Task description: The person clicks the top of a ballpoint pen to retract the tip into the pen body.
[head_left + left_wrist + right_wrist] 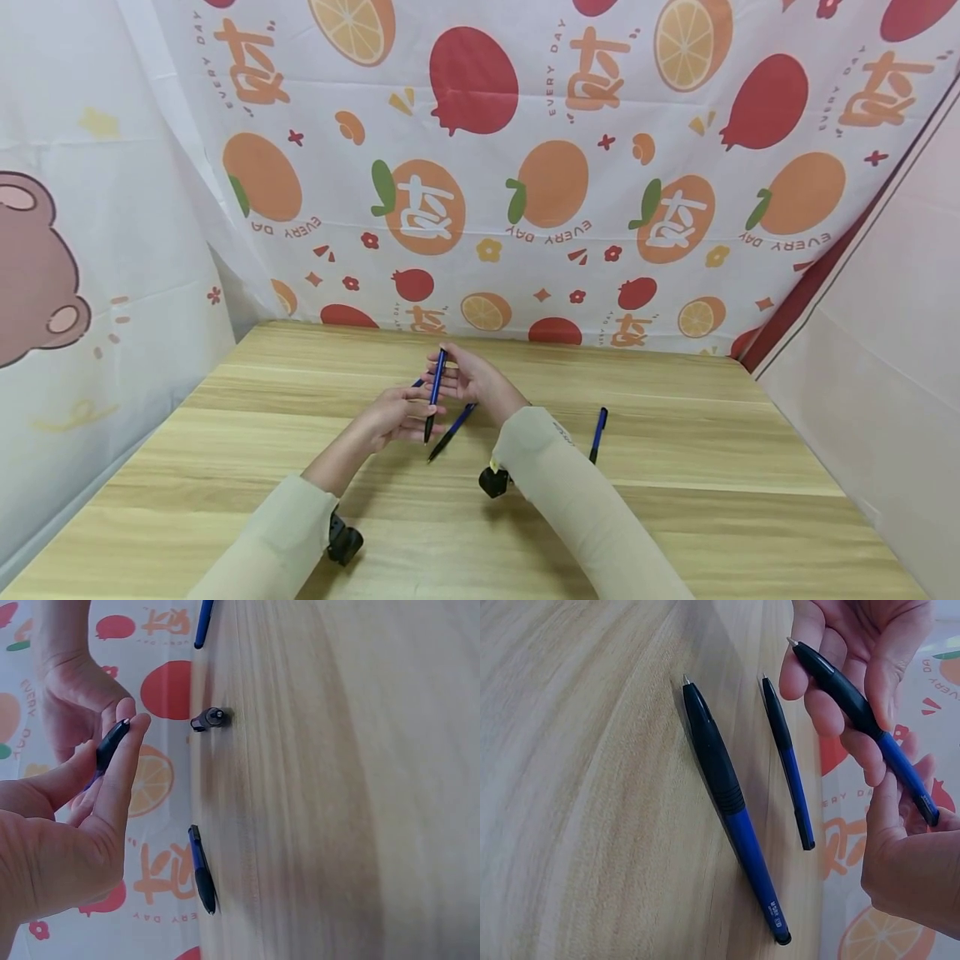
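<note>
A blue ballpoint pen (435, 394) with a black grip and its tip out is held between both hands above the table. My left hand (392, 417) pinches its black grip section (844, 690) between thumb and fingers. The right hand (471, 377) holds the pen's blue rear end (922, 799) with thumb and fingertips. Below the hands lies a second pen (452, 433) of the same kind, tip toward me. Another pen (419, 382) shows only partly behind the left fingers. Farther right, a matching pen (598, 435) lies apart, its lower end hidden by the right sleeve.
The wooden table (712, 467) spreads around the hands. A fruit-printed cloth (480, 208) hangs along its back edge, with a white cloth (150, 333) at the left and a pale panel (885, 350) at the right. Small black cameras (345, 542) sit at both wrists.
</note>
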A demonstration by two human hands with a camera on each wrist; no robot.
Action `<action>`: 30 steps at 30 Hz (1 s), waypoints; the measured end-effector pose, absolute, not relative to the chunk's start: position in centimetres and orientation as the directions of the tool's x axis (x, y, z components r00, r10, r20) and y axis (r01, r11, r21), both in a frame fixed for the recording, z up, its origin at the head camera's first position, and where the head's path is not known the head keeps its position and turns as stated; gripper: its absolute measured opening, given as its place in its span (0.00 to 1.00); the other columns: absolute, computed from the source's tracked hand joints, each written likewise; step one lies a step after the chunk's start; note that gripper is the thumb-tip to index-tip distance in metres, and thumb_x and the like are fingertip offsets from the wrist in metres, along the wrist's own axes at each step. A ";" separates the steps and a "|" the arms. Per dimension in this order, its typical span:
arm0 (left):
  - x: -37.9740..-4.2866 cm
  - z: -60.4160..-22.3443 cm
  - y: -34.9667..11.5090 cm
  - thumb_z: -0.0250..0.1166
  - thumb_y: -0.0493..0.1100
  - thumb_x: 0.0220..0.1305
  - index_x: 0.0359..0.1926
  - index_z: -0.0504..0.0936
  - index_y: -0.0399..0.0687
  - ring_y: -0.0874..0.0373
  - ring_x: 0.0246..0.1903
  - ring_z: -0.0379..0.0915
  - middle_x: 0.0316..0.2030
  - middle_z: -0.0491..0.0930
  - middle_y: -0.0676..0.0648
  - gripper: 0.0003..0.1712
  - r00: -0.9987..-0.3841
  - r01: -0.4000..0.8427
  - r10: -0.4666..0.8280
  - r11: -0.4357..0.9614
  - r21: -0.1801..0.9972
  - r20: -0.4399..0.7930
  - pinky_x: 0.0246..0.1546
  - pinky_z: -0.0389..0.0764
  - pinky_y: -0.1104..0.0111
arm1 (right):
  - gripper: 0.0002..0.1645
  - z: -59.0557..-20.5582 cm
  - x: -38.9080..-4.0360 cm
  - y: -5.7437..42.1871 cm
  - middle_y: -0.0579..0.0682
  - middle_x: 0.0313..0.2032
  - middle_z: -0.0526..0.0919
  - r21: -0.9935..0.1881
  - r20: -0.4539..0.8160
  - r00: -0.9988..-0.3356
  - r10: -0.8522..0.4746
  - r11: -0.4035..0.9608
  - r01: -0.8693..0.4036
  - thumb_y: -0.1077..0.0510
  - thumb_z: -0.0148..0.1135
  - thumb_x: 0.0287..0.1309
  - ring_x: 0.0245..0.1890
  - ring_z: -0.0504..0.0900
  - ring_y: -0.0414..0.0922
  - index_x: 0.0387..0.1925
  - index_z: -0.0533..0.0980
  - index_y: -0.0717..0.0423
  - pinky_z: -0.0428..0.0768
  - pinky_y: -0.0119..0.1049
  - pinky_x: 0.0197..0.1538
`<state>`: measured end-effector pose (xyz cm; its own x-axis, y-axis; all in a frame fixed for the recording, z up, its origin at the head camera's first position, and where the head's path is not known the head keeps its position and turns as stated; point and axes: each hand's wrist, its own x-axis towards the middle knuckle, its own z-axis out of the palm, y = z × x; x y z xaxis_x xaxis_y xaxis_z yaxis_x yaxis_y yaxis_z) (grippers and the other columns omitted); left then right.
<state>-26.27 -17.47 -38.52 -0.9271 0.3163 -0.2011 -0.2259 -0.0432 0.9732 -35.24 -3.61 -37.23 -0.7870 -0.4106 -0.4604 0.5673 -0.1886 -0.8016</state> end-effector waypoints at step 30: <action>-26.2 -38.1 -16.5 0.51 0.31 0.67 0.60 0.58 0.23 0.37 0.45 0.73 0.49 0.73 0.30 0.24 -0.929 -0.213 0.321 -0.050 0.976 -0.186 0.43 0.75 0.53 | 0.28 -36.7 -35.4 -2.6 0.57 0.45 0.79 -0.804 -0.453 -0.785 -0.422 -0.186 0.564 0.47 0.48 0.66 0.42 0.81 0.49 0.58 0.68 0.64 0.74 0.44 0.51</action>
<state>-26.18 -16.55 -38.08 -0.9287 0.3208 -0.1861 -0.2130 -0.0505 0.9757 -35.37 -2.64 -36.75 -0.7855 -0.4215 -0.4532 0.5641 -0.1865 -0.8044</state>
